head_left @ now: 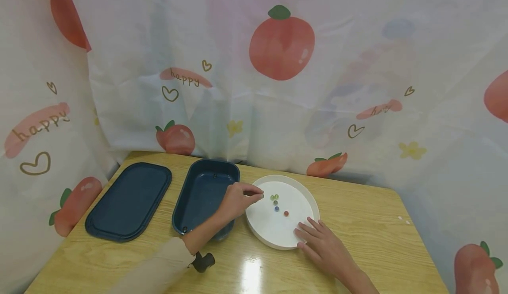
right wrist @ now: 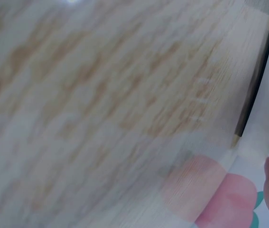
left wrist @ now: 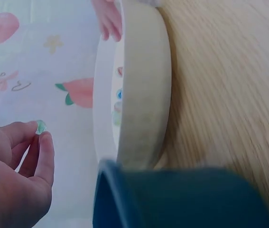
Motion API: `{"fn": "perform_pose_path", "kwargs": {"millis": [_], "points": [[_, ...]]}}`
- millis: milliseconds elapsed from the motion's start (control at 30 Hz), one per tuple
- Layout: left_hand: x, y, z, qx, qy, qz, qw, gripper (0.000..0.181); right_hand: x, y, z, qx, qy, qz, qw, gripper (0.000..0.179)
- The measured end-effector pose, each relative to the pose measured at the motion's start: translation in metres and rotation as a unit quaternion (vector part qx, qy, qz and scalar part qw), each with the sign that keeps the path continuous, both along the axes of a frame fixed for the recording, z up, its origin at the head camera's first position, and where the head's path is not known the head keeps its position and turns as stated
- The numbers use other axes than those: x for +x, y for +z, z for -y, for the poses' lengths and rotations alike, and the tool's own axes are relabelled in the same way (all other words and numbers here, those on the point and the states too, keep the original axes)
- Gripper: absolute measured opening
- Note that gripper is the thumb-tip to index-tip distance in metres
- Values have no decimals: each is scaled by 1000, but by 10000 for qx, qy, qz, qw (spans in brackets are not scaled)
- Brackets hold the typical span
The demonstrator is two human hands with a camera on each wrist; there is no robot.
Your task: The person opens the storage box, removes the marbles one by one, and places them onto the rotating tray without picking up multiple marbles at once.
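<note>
My left hand (head_left: 237, 200) pinches a pale green glass marble (left wrist: 41, 127) between thumb and fingertips, at the left rim of a round white tray (head_left: 274, 236). Inside the tray lie several marbles: yellow-green ones (head_left: 276, 196), a grey-green one (head_left: 275, 202), a blue one (head_left: 277, 209) and a red one (head_left: 286, 213). My right hand (head_left: 323, 245) rests at the tray's near right edge, fingers extended over the rim. Beneath my left forearm stands a deep dark blue box (head_left: 198, 197), partly hidden by the arm.
On the far left of the wooden table (head_left: 357, 206) lies a flat dark blue lid (head_left: 128, 201). A printed curtain (head_left: 238, 100) hangs behind the table's back edge. Small white specks (head_left: 404, 220) show on the table at the right.
</note>
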State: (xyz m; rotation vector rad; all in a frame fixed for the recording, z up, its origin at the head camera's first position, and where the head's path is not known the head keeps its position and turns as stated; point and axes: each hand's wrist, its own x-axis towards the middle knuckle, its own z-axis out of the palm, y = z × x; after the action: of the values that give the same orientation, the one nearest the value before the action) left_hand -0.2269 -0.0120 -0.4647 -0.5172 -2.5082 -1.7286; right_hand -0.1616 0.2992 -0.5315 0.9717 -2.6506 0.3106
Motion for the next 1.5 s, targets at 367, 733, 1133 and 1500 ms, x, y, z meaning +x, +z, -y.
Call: {"fn": "perform_pose_path", "kwargs": {"millis": [367,733,1133,1500], "points": [[-5,-8,-42,-74,28,169,9998,8,-1,2,0,39,-2,72,10000,35],[-8,-16,-61,-141,322,277,9990,6,-2,3,0,-39,151,-106,9998,34],[-15,-26,-73,-66,528,328,9980,2,0,1,-1,-104,174,-136,9997,35],[-22,-31,-81,-294,528,211,9979,4,-1,1,-1,-79,168,-140,9997,34]]}}
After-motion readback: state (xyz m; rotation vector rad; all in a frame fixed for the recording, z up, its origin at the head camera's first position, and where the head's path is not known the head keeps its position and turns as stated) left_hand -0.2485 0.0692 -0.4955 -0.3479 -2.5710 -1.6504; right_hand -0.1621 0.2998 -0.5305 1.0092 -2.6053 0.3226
